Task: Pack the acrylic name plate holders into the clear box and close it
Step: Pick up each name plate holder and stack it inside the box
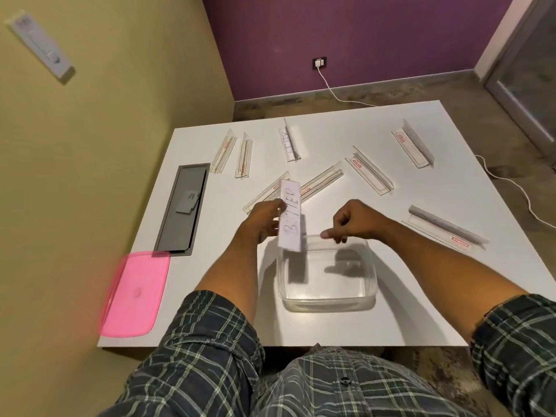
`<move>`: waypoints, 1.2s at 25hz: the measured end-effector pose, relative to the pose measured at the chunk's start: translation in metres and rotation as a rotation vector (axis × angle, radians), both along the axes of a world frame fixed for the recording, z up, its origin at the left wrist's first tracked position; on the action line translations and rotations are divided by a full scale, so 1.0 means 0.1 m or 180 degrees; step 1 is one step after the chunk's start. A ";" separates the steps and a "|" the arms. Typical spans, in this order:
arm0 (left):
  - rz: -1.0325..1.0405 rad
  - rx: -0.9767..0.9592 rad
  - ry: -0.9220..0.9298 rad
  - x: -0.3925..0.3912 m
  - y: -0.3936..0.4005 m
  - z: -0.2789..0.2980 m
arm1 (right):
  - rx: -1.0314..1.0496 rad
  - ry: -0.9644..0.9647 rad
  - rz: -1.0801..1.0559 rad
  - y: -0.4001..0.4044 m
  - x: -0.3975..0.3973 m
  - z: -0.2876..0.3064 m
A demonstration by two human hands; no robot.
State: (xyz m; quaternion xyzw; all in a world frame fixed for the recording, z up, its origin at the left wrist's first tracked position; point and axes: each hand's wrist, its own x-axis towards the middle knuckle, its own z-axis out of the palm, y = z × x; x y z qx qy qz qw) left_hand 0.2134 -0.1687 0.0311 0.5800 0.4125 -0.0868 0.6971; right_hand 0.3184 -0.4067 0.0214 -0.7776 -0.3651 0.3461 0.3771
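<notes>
Held holder: the left hand (264, 218) grips one acrylic name plate holder (290, 216) by its long edge, fingers curled round it, the card face reading toward the camera; it hangs tilted just above the 11 o'clock corner of the clear box (328, 302).
Right hand: the right hand (350, 221) has its fingers curled over the far rim of the clear box at 12 o'clock; it seems to pinch the rim to steady it, though the exact contact is hard to read.
Box: open, nothing visible inside, standing on the white table (421, 296) near its 6 o'clock edge.
Lid: the pink lid (134, 293) lies flat at 8 o'clock from the box, well apart from it.
Loose holders: eight more lie scattered from 10 o'clock round to 3 o'clock of the box, one (446, 233) at 3 o'clock, one (413, 147) far off at 1 o'clock.
Handling, judged: light, stiff, smooth acrylic, likely slippery and prone to scratching or cracking if dropped; the paper insert may slide out if tipped on end.
Where to hold, judged: pinch across the long edges near mid-length, and lay each one flat and parallel so all fit.
Table inset: a grey cable hatch (183, 206) sits at 10 o'clock.
</notes>
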 end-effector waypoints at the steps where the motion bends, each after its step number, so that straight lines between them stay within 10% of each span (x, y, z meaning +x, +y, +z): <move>1: -0.0335 0.0183 0.0095 -0.02 0.02 0.03 | 0.0084 -0.0268 -0.0244 -0.03 0.06 0.00; 5: -0.1690 0.0683 0.0192 -0.01 -0.05 0.11 | 0.0380 -0.1442 -0.0667 -0.10 0.22 -0.03; 9: -0.2828 0.1161 0.0040 0.11 -0.30 0.18 | -0.0200 -0.1254 0.0132 -0.08 0.28 0.00; 18: -0.3162 0.1183 -0.0025 0.24 -0.58 -0.08 | -0.1368 -0.1361 0.1060 -0.15 0.11 -0.21; 30: -0.3731 0.3558 0.0552 -0.12 -0.39 -0.52 | -0.1789 -0.2500 0.1355 -0.16 -0.16 -0.60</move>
